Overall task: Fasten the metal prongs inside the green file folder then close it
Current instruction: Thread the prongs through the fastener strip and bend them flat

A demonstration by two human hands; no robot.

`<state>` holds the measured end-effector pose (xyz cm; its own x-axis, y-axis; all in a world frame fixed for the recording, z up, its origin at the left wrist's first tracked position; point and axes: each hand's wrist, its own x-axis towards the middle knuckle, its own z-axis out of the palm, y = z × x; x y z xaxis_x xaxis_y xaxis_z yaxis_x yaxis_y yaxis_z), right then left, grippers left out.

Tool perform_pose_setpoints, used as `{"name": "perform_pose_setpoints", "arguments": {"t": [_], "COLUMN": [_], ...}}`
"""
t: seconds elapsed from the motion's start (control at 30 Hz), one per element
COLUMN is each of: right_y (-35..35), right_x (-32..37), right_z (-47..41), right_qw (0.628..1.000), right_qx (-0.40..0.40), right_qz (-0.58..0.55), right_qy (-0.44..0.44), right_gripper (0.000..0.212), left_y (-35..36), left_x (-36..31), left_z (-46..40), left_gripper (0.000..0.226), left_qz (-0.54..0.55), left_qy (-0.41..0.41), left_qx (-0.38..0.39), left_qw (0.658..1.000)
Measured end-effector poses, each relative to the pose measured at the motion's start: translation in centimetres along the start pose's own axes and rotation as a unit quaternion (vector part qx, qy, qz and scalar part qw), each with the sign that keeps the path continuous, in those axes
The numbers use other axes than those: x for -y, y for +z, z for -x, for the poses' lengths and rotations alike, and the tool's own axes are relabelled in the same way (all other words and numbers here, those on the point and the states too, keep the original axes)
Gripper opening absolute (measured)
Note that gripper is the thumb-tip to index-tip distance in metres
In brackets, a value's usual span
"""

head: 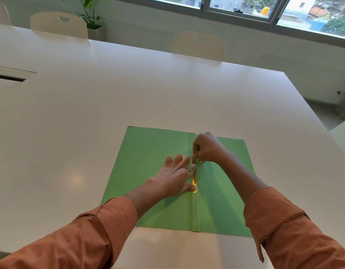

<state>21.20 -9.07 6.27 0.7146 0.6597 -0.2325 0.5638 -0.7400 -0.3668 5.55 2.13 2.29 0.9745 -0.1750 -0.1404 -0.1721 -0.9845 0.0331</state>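
Your green file folder (pixel 158 152) lies open and flat on the white table (pixel 128 84), in the lower centre of the frame, its 2 leaves spread to either side of the spine. Along the spine, just right of centre, runs the gold metal fastener bar (pixel 194 174), lying lengthwise up and down the picture.

Your left hand (pixel 175 174) comes in from the lower left and rests palm down on the left leaf, fingers spread. Its thumb presses on the lower end of the bar and a fingertip touches the bar higher up, so the hand pins the strip rather than closing around anything.

Your right hand (pixel 206 149) comes in from the lower right and sits at the upper end of the bar, fingers curled together in a pinch at the thin metal prong (pixel 195 152) there. The grip itself is partly hidden by your knuckles. A 2nd prong (pixel 197 179) sticks up at a slant near the lower end of the bar, untouched.

Both rust-coloured sleeves (pixel 284 230) fill the bottom corners. 3 pale chairs (pixel 198 45) stand along the far side of the table, with a potted plant (pixel 90 14) at the upper left.
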Motion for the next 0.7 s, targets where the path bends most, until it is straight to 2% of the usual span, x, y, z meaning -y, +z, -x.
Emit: {"name": "perform_pose_setpoints", "arguments": {"t": [0.4, 0.7], "right_y": [-0.7, -1.9], "right_x": [0.8, 2.2], "right_z": [-0.1, -2.1], "right_qw": [0.986, 0.983], "right_qx": [0.023, 0.112], "right_qz": [0.124, 0.126], "right_qy": [-0.111, -0.075], "right_gripper": [0.013, 0.011], "left_y": [-0.2, -0.4], "left_x": [-0.1, -0.2], "left_z": [0.0, 0.1], "left_gripper": [0.088, 0.087], "left_qz": [-0.005, 0.002], "left_qy": [0.01, 0.01], "left_qx": [0.003, 0.01], "left_qw": [1.0, 1.0]}}
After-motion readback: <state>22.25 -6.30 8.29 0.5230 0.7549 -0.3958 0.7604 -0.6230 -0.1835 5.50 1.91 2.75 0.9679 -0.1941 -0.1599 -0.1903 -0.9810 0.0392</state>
